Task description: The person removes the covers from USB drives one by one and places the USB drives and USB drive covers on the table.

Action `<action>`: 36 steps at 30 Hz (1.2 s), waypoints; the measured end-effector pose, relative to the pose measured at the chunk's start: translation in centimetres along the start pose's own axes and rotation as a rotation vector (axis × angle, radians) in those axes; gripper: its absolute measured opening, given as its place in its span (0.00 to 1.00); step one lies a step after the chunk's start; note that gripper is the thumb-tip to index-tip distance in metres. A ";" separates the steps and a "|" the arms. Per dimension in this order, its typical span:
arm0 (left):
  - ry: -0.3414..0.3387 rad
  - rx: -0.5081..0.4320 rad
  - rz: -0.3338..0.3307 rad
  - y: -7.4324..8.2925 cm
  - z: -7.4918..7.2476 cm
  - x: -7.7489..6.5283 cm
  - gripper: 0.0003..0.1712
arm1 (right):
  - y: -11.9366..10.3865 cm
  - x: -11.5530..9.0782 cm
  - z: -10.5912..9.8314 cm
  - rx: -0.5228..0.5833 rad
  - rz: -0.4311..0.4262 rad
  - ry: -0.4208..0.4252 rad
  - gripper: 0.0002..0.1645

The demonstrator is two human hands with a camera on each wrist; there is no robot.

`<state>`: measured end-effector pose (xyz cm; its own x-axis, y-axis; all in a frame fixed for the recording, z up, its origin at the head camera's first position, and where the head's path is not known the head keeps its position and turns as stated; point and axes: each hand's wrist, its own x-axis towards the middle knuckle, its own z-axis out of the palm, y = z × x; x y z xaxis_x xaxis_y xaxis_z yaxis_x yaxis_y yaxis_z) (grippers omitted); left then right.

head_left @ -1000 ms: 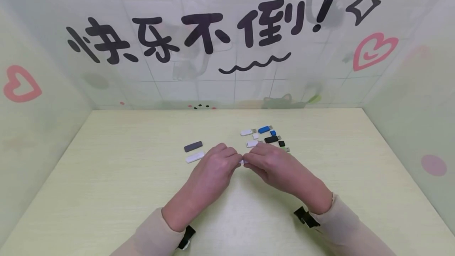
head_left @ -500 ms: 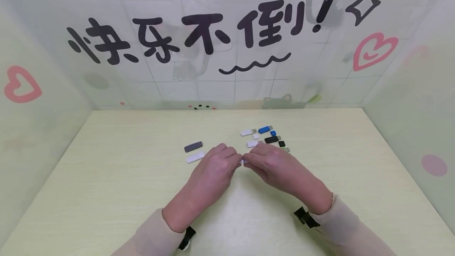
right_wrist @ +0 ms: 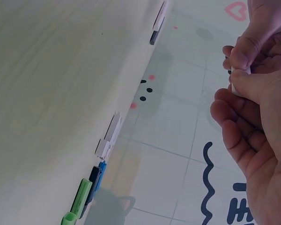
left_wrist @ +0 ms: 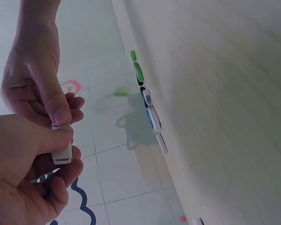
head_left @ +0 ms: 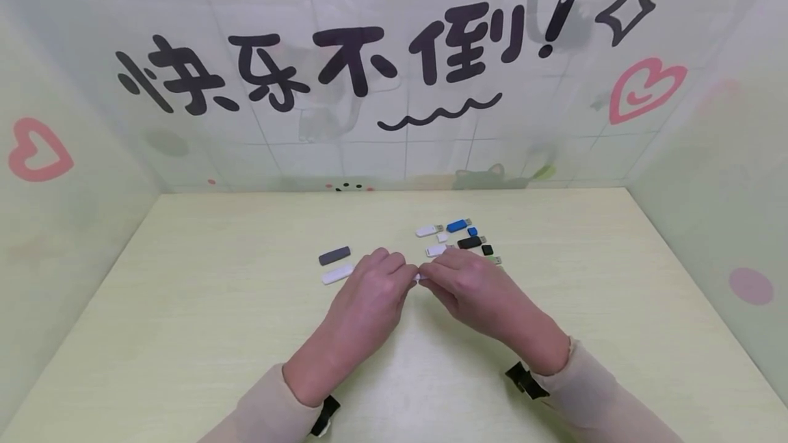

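Left hand [head_left: 374, 292] and right hand [head_left: 479, 287] pinched one white stick [left_wrist: 62, 155]

In the head view we saw it below centre frame, between them; a blue stick [head_left: 457, 226] lay right of centre, a grey piece [head_left: 334, 256] left.

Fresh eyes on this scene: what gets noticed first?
Probably the big dark lettering, spread across the wall behind the table. Next, the left hand and right hand, meeting near the middle of the head view with thumbs pressed on a small white item. After that, likely the blue stick and black stick, metal plugs bare, lying beyond the right hand.
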<state>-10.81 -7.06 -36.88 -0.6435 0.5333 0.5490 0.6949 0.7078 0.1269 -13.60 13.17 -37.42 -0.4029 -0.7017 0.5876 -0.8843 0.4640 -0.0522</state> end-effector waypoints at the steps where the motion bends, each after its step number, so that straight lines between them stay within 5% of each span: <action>1: 0.002 0.004 -0.002 0.0 0.0 0.0 0.05 | -0.1 0.0 0.0 -0.003 0.002 0.003 0.09; 11: 0.015 0.025 -0.013 0.2 -0.1 0.0 0.04 | -0.3 0.0 0.2 0.006 0.013 0.052 0.06; 36: 0.011 -0.009 0.029 -0.2 -0.2 -0.1 0.04 | 0.4 -0.3 -0.2 0.055 -0.046 0.013 0.08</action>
<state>-10.82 -7.36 -36.78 -0.6199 0.5481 0.5615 0.7158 0.6881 0.1186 -13.83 13.65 -37.44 -0.3588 -0.7144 0.6008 -0.9135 0.4010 -0.0687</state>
